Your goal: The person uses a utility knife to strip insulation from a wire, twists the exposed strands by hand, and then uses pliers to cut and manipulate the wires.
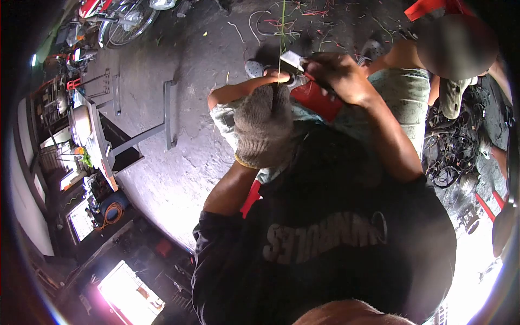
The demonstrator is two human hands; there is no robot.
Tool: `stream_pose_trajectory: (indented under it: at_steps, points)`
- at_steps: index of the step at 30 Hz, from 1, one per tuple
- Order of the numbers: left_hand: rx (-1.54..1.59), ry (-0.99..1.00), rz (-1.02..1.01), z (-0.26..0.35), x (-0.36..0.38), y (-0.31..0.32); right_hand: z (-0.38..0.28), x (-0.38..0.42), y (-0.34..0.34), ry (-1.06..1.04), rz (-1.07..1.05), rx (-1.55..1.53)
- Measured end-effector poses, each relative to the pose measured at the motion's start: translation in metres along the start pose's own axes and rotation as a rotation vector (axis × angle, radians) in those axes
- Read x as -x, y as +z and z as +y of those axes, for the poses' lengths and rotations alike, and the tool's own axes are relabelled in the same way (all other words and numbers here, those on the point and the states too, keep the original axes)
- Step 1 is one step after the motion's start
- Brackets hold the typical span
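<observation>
A knitted grey glove covers my left hand (pixel 262 122), closed near the lower end of a thin yellow-green wire (pixel 283 27) that runs up toward the top edge. My bare right hand (pixel 344 78) grips a tool with a short, wide, pale blade (pixel 292 59). The blade lies beside the wire; whether they touch is unclear. Just below my right hand is a red object (pixel 319 101), partly covered by the fingers. Both hands are in front of my knees.
Loose wires (pixel 271 24) lie on the dark floor ahead. Another person (pixel 401 97) sits at the upper right, near a heap of black cables (pixel 452 143). On the left are a metal frame (pixel 169 114) and a table edge (pixel 100 143). A motorcycle wheel (pixel 124 27) stands farther off.
</observation>
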State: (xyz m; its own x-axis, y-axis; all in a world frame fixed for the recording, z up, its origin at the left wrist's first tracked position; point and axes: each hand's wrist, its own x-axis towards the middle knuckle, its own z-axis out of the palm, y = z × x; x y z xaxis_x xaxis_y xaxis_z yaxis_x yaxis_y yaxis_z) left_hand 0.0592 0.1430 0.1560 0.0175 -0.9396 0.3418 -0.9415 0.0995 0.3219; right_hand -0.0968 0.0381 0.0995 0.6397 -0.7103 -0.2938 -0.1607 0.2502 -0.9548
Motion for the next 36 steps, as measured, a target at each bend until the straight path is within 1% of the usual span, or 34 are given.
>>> stream_pose_trajectory:
  at_steps: [1,2,4,5,6,8,10,11,15,17,18,20,21,23,24,25,26,27,28,29,30,31,32,34,35,36]
  points:
    - [0.079,-0.051,0.014,0.0,0.0,-0.003,-0.003,-0.003,-0.001,-0.029,-0.02,0.028]
    - [0.075,-0.051,0.011,0.001,0.002,-0.004,-0.001,-0.004,0.003,-0.03,-0.022,0.023]
    - [0.178,-0.071,-0.003,0.002,-0.001,-0.003,0.005,-0.01,0.008,-0.017,-0.007,-0.001]
    - [0.177,-0.075,-0.005,0.002,0.002,-0.003,0.006,-0.012,0.009,0.041,-0.05,0.013]
    - [0.128,-0.05,-0.036,0.001,0.007,-0.002,0.01,-0.014,0.011,0.041,-0.053,0.014]
    - [0.078,-0.021,-0.063,-0.001,0.009,0.001,0.017,-0.019,0.015,-0.078,-0.008,0.125]
    - [0.145,-0.096,-0.015,-0.001,0.01,0.005,0.017,-0.018,0.016,-0.084,0.0,0.137]
    - [0.144,-0.095,-0.015,-0.001,0.01,0.005,0.016,-0.017,0.016,-0.089,0.008,0.149]
    - [0.055,-0.046,-0.061,0.004,0.006,-0.004,0.014,-0.012,0.015,-0.054,-0.062,0.08]
    - [0.033,-0.038,-0.072,0.007,0.003,-0.005,0.019,-0.01,0.016,-0.202,-0.083,0.145]
    - [0.054,-0.049,-0.072,0.007,0.003,-0.004,0.017,-0.008,0.014,-0.204,-0.083,0.147]
    - [0.074,-0.058,-0.073,0.006,0.002,-0.004,0.011,-0.002,0.01,0.006,-0.091,-0.005]
    - [0.085,-0.07,-0.047,0.007,0.002,-0.004,0.01,-0.001,0.007,0.006,-0.09,-0.005]
    - [0.095,-0.083,-0.015,0.005,0.001,-0.002,0.007,-0.003,0.001,0.1,-0.026,-0.287]
    - [0.172,-0.1,-0.031,0.002,0.003,0.0,0.005,-0.006,0.001,0.115,0.094,-0.327]
    - [0.249,-0.115,-0.051,-0.001,0.005,0.002,0.002,-0.008,-0.002,0.114,0.07,-0.409]
    - [0.25,-0.111,-0.056,-0.002,0.007,0.004,0.0,-0.01,-0.006,0.113,0.05,-0.492]
    - [0.206,-0.135,-0.062,-0.002,0.011,0.007,0.01,-0.017,-0.002,0.115,0.057,-0.495]
    - [0.163,-0.156,-0.064,-0.002,0.013,0.011,0.026,-0.029,0.006,0.108,0.057,-0.602]
    - [0.169,-0.15,-0.062,-0.003,0.013,0.015,0.025,-0.035,0.012,0.096,0.056,-0.707]
    - [0.167,-0.08,-0.054,-0.004,0.013,0.018,0.024,-0.035,0.019,0.079,0.062,-0.763]
    - [0.163,-0.012,-0.047,-0.004,0.013,0.021,0.024,-0.037,0.021,0.083,0.022,-0.768]
    - [0.165,-0.01,-0.047,-0.003,0.012,0.018,0.024,-0.039,0.022,0.088,-0.02,-0.773]
    - [-0.134,0.153,-0.266,0.001,0.012,0.008,0.024,-0.039,0.022,0.096,-0.031,-0.725]
    - [-0.134,0.151,-0.267,-0.002,0.013,0.009,0.024,-0.039,0.022,0.104,-0.044,-0.677]
    - [-0.039,0.234,-0.248,-0.007,0.013,0.012,0.026,-0.04,0.022,0.106,-0.045,-0.676]
